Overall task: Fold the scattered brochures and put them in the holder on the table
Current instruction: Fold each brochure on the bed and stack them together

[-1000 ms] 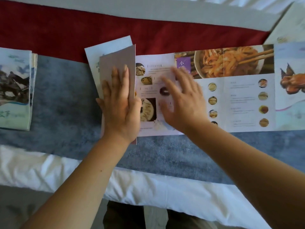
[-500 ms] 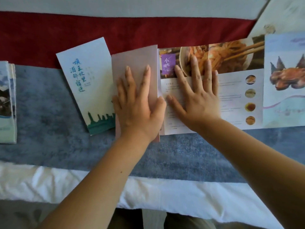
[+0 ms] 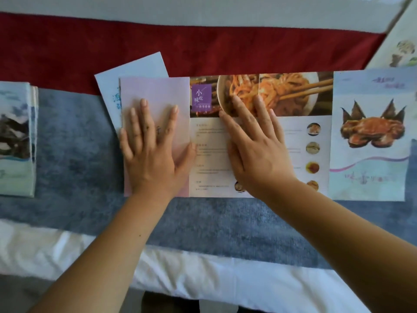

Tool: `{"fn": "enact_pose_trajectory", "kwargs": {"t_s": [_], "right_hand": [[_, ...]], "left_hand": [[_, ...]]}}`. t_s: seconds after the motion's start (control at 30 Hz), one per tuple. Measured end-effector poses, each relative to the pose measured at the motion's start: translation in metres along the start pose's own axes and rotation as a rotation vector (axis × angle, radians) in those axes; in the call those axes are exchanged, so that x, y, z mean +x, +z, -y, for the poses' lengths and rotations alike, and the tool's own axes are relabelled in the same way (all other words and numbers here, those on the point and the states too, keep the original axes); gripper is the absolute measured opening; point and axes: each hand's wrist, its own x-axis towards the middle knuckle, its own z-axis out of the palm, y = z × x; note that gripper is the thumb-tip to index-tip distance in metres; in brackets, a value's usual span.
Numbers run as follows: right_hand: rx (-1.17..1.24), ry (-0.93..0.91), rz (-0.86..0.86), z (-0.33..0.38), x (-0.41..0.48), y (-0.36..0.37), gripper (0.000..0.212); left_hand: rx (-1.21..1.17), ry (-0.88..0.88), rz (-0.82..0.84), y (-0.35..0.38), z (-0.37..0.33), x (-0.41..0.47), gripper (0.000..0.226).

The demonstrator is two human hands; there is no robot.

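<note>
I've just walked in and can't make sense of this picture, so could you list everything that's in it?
Long food brochure: one, mostly unfolded, noodle and crab pictures, across the middle and right; its pale pink left panel is folded over.
Pale blue brochure: one, folded, tilted, partly under the pink panel.
Folded brochures: a small stack, count unclear, blue and white with a dark scene, at the left edge.
Another printed sheet: one, cream, top right corner, cut off.
Blue-grey cloth: one, under the brochures.
Red cloth: one strip, behind them.
White bedding: along the near edge.
Holder: none in view.
Left hand: flat on the pink panel.
Right hand: flat on the open pages.
</note>
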Motion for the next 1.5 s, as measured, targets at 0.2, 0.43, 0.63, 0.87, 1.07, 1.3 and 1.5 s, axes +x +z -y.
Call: {"fn": "enact_pose_trajectory", "kwargs": {"t_s": [0.2, 0.43, 0.63, 0.87, 1.07, 1.3, 1.5], "right_hand": [[-0.027, -0.026, 0.128, 0.028, 0.006, 0.009, 0.064], [-0.143, -0.090, 0.140, 0.064, 0.012, 0.030, 0.078], [-0.211, -0.130, 0.114, 0.088, 0.023, 0.052, 0.080], [-0.253, -0.124, 0.088, 0.094, 0.030, 0.060, 0.079], [-0.242, -0.112, 0.047, 0.096, 0.028, 0.060, 0.075], [0.046, -0.044, 0.076, 0.089, 0.025, 0.039, 0.072], [-0.176, 0.220, -0.003, 0.048, -0.006, 0.017, 0.070]], "left_hand": [[0.000, -0.042, 0.020, -0.003, 0.072, -0.019, 0.077], [-0.086, -0.116, 0.029, -0.007, 0.144, -0.040, 0.074], [-0.119, -0.163, 0.007, -0.003, 0.182, -0.049, 0.083], [-0.257, -0.163, -0.016, 0.000, 0.188, -0.046, 0.088], [-0.357, -0.153, -0.023, -0.003, 0.165, -0.045, 0.083], [-0.337, -0.177, -0.011, -0.001, 0.138, -0.045, 0.082], [-0.261, -0.169, -0.001, 0.001, 0.137, -0.044, 0.082]]}}
